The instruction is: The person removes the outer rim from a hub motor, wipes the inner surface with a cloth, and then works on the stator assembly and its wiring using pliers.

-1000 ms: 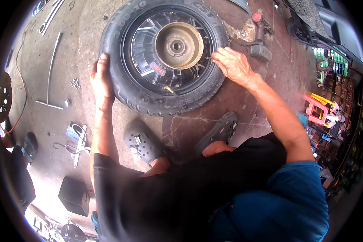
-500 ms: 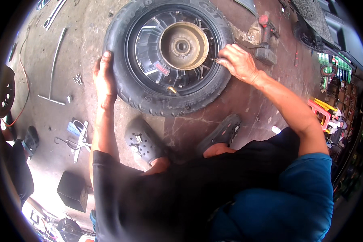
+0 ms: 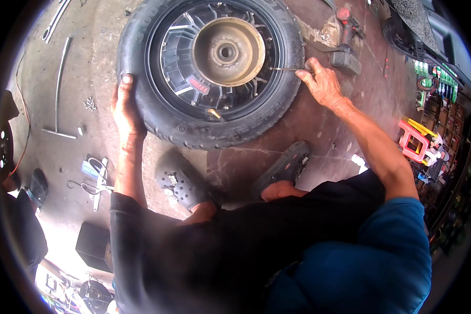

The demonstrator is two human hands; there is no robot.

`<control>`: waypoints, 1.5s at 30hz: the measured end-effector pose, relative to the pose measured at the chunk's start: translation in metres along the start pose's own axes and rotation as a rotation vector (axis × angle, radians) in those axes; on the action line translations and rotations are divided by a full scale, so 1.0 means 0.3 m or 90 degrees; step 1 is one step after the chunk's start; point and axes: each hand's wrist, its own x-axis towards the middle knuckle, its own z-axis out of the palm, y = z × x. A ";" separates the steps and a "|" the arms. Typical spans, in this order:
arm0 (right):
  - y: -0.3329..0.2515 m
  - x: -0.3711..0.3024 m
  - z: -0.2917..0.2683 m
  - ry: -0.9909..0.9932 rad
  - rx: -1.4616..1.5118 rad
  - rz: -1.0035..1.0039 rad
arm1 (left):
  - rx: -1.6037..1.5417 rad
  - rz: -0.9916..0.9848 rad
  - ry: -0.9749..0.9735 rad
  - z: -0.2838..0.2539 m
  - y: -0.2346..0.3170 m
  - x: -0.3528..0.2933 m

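Note:
A wheel with a black tyre (image 3: 209, 131) lies in front of me, its black motor hub and brass-coloured brake drum (image 3: 204, 57) facing up. My left hand (image 3: 125, 107) grips the tyre's left side, thumb on the sidewall and fingers down along the tread. Over the right edge of the tyre, my right hand (image 3: 322, 83) pinches a thin metal rod (image 3: 285, 69), which may be a hex key. The rod's far tip reaches the hub's outer edge near a bolt. A brass valve stem (image 3: 213, 113) sticks out at the rim's near side.
A red cordless drill (image 3: 345, 36) lies right of the wheel. On the left floor are a T-handle wrench (image 3: 60, 89), small bolts (image 3: 90, 103), scissors (image 3: 99, 183) and a spanner (image 3: 55, 21). A black box (image 3: 94, 246) stands lower left. Part of another person (image 3: 23, 225) shows at far left.
The right hand has drawn back to the right from the hub, baring more of the rod. The wheel and left hand appear slightly farther left in the picture, as the view has shifted.

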 end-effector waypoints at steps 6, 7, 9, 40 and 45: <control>-0.080 -0.111 0.087 0.046 0.133 0.218 | -0.038 0.021 0.016 0.028 -0.001 -0.014; -0.138 -0.124 0.079 0.044 0.185 0.245 | -0.032 0.028 0.034 0.015 0.032 -0.033; -0.192 -0.159 0.106 0.048 0.221 0.312 | -0.035 0.020 0.036 0.022 0.022 -0.030; -0.378 -0.164 0.042 -0.371 0.881 0.513 | 0.226 0.133 0.008 -0.004 0.037 -0.014; -0.315 -0.143 -0.002 -0.380 0.505 0.409 | 0.286 0.166 0.025 0.001 0.068 -0.026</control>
